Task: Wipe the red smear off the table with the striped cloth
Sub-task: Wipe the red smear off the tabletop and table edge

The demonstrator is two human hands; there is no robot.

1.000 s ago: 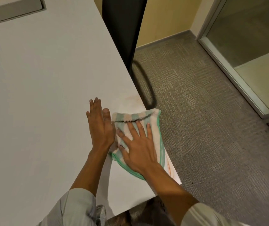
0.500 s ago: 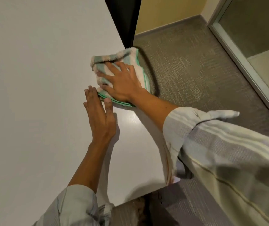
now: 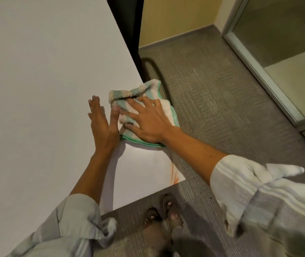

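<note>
The striped cloth (image 3: 148, 90), green and white and bunched, lies at the right edge of the white table (image 3: 36, 89). My right hand (image 3: 148, 121) presses flat on top of it with fingers spread, gripping the folds. My left hand (image 3: 102, 123) rests flat on the table just left of the cloth, its thumb touching the cloth's edge. A red smear (image 3: 173, 173) streaks the table's near right corner, apart from the cloth and nearer to me.
Grey carpet (image 3: 212, 89) lies right of the table. A dark panel (image 3: 127, 25) and a black bent tube (image 3: 159, 75) stand by the table's far edge. A glass partition (image 3: 277, 52) is at the far right. My sandalled feet (image 3: 166, 216) are below the corner.
My right hand has pulled the cloth back along the table's right edge toward me, after pushing it away half a second before. My left hand has stayed flat on the table.
</note>
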